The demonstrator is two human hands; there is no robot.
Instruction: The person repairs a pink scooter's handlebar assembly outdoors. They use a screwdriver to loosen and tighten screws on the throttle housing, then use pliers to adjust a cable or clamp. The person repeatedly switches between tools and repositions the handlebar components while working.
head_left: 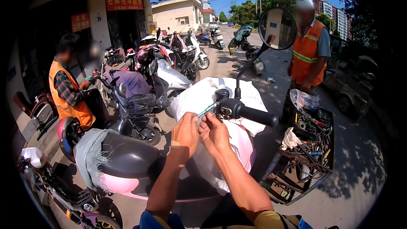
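Both my hands meet at the handlebar of a pink scooter, just left of its black rubber grip (257,115). My left hand (185,132) is closed in a pinch, knuckles up. Beside it, my right hand (215,134) is also pinched, palm turned partly up. Between their fingertips runs a thin light-blue strip (207,110), perhaps a wire; its exact kind is too small to tell. It reaches toward the black switch housing (229,108). White sheeting (197,95) drapes over the scooter's front, behind and below my hands.
A round mirror (277,29) rises on a stalk from the handlebar. The black seat (131,157) has a grey cloth (91,150) over its end. On the right stands an open tool tray (325,167) beside a person in an orange vest (307,44). Another vested person (70,89) is at left, near parked scooters.
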